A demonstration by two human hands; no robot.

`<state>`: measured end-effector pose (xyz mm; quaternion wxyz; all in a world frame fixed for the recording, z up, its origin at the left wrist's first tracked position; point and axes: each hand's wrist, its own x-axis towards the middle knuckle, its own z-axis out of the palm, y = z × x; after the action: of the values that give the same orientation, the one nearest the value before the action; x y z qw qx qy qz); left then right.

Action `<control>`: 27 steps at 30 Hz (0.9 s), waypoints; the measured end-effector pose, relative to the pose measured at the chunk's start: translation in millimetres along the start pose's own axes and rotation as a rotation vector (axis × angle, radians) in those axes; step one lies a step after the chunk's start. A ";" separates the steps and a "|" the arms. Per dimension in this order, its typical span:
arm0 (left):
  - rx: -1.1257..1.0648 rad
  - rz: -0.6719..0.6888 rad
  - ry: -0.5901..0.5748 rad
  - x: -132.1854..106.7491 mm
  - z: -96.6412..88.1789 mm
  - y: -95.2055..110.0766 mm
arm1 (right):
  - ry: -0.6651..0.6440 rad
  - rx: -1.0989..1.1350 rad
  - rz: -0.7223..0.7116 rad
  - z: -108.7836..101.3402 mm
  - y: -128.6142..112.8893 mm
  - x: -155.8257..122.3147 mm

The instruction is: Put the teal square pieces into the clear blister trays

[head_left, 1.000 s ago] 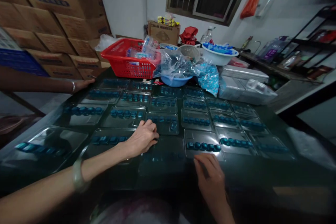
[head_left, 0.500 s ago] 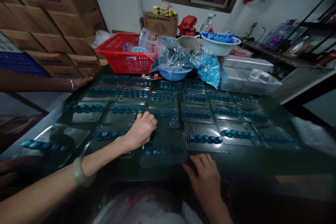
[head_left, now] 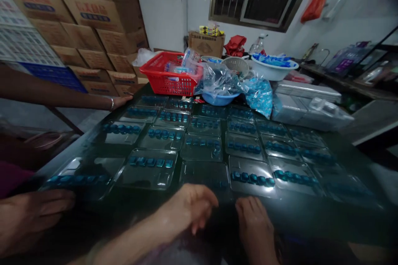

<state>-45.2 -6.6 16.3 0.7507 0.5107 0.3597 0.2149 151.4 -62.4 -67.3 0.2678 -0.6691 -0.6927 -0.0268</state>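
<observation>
Clear shallow plastic trays [head_left: 161, 176] lie in rows on a dark green table, most with a line of small blue-green blocks [head_left: 151, 162]. My left hand [head_left: 199, 207] is over the near edge of the middle front tray [head_left: 202, 169], its fingers loosely bent and blurred. Whether it holds anything does not show. That tray has faint blue pieces near its lower right; my hand covers part of it. My right hand [head_left: 256, 225] is at the table's near edge, right of that tray, fingers bent together with the tips hard to see.
At the back stand a red basket [head_left: 171, 85], a blue bowl [head_left: 219, 98], a bag of blue pieces [head_left: 259, 95] and silvery boxes [head_left: 311, 103]. Another person's hand [head_left: 122, 101] rests on the far left table edge; another hand [head_left: 37, 215] is at lower left. Cartons [head_left: 93, 12] are stacked behind.
My left hand has drawn back from the middle trays toward the near edge, uncovering a tray with a row of blocks. My right hand's fingers have drawn together. The view has shifted left.
</observation>
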 end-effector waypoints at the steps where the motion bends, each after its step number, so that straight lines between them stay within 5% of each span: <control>1: -0.057 -0.024 0.002 1.9 4.0 -5.6 | 0.022 -0.007 -0.014 0.9 3.2 -0.9; 5: -0.282 -0.075 0.003 12.6 18.9 -17.9 | 0.163 0.119 -0.079 -10.9 3.2 3.3; 8: -0.409 -0.110 0.011 19.0 29.6 -15.6 | 0.238 0.325 -0.112 -29.6 -21.0 11.5; 13: -0.622 -0.255 0.032 21.5 39.2 -8.6 | 0.195 0.346 -0.239 -37.8 -64.0 25.1; 17: -0.642 -0.203 0.093 21.1 31.5 -7.7 | 0.121 0.201 -0.354 -40.1 -73.5 36.8; 20: -0.610 -0.136 0.140 21.3 18.3 -4.0 | -0.015 0.288 -0.365 -46.3 -68.1 52.7; 23: -0.556 -0.075 0.176 22.0 4.5 1.3 | 0.064 0.329 -0.214 -37.8 -52.5 82.1; 27: -0.540 -0.050 0.207 23.0 -7.6 4.7 | 0.047 -0.016 -0.066 1.8 -33.5 126.4</control>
<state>-35.8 15.7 11.6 0.8239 0.2588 0.3767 0.3351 124.1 50.2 -6.7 0.2779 -0.6471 -0.7076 -0.0569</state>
